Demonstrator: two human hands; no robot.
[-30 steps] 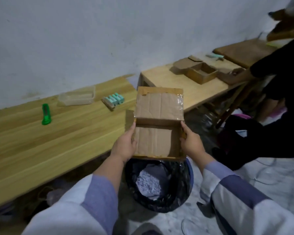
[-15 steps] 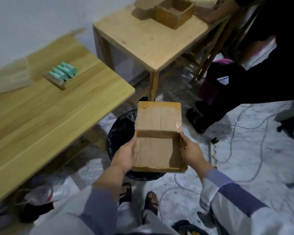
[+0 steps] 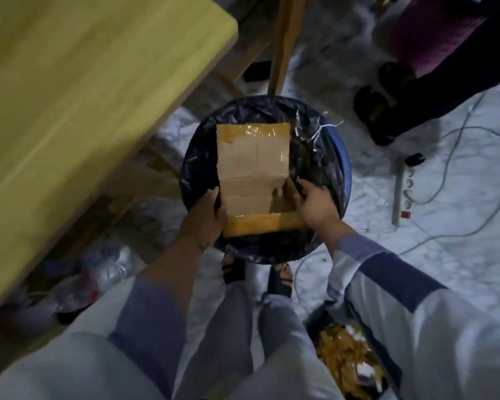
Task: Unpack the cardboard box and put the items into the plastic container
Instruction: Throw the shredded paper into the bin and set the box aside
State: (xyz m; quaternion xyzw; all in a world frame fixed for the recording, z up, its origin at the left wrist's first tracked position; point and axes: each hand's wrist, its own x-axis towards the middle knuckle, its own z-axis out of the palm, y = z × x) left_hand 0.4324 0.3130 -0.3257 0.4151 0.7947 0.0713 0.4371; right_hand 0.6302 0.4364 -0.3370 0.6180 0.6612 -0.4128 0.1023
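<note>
Left hand (image 3: 205, 220) and right hand (image 3: 315, 206), fingers curled over opposite side walls of an empty, flap-open cardboard box (image 3: 254, 180), now lowered from table height to just above a black-lined bin (image 3: 334, 157) beneath the fingers, suggesting unpacking finished and discarding underway; plastic container out of view.

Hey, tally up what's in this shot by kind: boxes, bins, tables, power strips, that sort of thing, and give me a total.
Cardboard box, gripped by left hand and right hand: 1
Bins with black liners, one under the box, one at lower right: 2
Wooden tables, one at left, one showing only a leg: 2
Power strip: 1
Total: 6
</note>
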